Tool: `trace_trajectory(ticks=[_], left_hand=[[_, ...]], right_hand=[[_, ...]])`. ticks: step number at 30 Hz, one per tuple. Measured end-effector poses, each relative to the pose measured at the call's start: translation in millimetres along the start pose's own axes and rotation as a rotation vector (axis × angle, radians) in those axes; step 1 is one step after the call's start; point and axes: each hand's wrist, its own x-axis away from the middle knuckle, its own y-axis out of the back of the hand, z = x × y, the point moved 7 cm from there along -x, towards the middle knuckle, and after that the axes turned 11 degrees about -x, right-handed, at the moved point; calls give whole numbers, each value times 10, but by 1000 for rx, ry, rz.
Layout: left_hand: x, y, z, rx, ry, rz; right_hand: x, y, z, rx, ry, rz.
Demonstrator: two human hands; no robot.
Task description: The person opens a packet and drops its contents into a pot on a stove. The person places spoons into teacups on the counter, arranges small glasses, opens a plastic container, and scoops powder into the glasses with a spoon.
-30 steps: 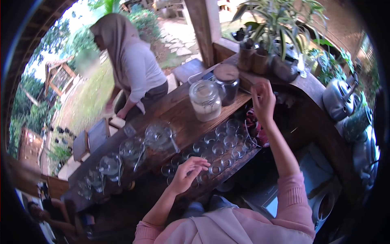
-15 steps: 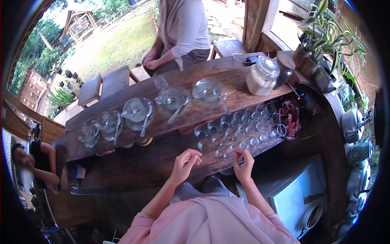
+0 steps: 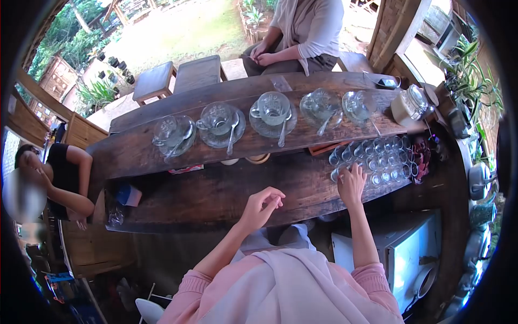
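My left hand (image 3: 261,209) is held above the lower wooden shelf (image 3: 216,197), its fingers loosely curled, with a gap to the thumb and nothing visible in it. At the near left corner of the rows of small clear glasses (image 3: 372,162), my right hand (image 3: 352,186) has its fingers bent around a glass, which they partly cover. On the upper counter (image 3: 129,148), several clear glass cups (image 3: 272,107) stand on glass saucers, each with a spoon (image 3: 283,132) beside it. A lidded glass jar (image 3: 408,106) with pale contents stands at their right.
A person (image 3: 310,38) sits across the counter with hands together. Another person (image 3: 65,173) is at the far left, a hand near the face. Stools (image 3: 154,81) stand beyond the counter. A red patterned cloth (image 3: 422,157) lies beside the glasses; kettles (image 3: 479,181) line the right edge.
The view has swung right-to-left along the counter, showing more of its left part. My right hand came down from near the jars, then reached the glasses. The person across is now seated.
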Motion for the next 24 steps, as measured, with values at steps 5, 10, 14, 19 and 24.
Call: trace_trajectory(ticks=[5, 10, 14, 19, 24], left_hand=[[70, 64, 301, -78, 84, 61], [115, 13, 642, -307, 14, -99], [143, 130, 839, -399, -43, -301], [211, 341, 865, -442, 70, -462], [253, 488, 881, -449, 135, -544]], right_hand=[[198, -122, 530, -106, 31, -78], [368, -328, 1588, -287, 187, 5], [385, -268, 1974, -408, 246, 13], [-19, -154, 960, -386, -138, -58], [-300, -429, -317, -33, -406, 99]])
